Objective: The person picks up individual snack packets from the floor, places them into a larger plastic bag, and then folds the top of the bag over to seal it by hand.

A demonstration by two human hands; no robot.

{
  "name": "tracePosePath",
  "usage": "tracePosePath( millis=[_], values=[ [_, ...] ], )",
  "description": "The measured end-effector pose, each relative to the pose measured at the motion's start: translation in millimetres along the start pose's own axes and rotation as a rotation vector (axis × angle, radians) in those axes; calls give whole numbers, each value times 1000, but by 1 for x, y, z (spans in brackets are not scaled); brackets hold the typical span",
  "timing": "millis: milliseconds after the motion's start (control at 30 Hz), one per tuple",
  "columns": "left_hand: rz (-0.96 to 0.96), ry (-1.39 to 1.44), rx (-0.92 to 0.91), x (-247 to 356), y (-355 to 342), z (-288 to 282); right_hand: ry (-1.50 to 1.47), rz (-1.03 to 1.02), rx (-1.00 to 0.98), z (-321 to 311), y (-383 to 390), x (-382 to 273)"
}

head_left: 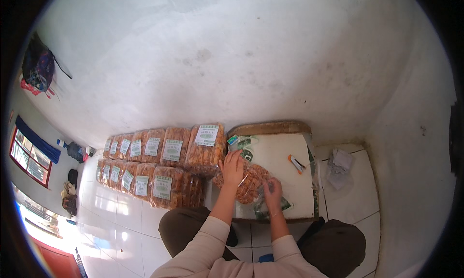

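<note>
A clear bag of brown snack pieces (249, 178) lies near the left of a worn white board (275, 147). My left hand (232, 168) grips its upper left end, fingers curled. My right hand (272, 192) pinches the bag's right end, over some crumpled green-printed plastic (263, 210). An orange and black stapler (295, 164) lies on the board to the right of the bag. A small teal box (233, 140) sits at the board's upper left corner.
Two rows of several labelled snack bags (161, 187) stand on the tiled floor at left. A small translucent bag (340, 164) lies right of the board. My bent knees flank my arms. Walls rise behind and right. Hanging bags (38, 63) and a window (30, 150) are far left.
</note>
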State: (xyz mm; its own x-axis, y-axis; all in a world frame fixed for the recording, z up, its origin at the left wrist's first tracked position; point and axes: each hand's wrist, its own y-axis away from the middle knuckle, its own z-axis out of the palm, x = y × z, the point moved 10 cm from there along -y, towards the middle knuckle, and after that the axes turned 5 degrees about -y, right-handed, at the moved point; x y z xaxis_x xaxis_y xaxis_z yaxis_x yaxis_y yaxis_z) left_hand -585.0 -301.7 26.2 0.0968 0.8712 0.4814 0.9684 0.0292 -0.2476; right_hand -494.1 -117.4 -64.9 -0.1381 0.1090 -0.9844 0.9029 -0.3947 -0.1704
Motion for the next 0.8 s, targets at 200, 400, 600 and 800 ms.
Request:
tracePosePath(
  millis=[200, 400, 600, 800],
  values=[
    [133, -311, -40, 15, 32, 38, 52, -28, -63, 10, 7, -14],
    [142, -297, -185, 31, 37, 52, 84, -96, -98, 14, 6, -9],
    [192, -298, -135, 32, 34, 45, 61, -40, -225, 23, 3, -7],
    [136, -271, -169, 22, 33, 49, -50, 163, -392, 4, 3, 19]
  ],
)
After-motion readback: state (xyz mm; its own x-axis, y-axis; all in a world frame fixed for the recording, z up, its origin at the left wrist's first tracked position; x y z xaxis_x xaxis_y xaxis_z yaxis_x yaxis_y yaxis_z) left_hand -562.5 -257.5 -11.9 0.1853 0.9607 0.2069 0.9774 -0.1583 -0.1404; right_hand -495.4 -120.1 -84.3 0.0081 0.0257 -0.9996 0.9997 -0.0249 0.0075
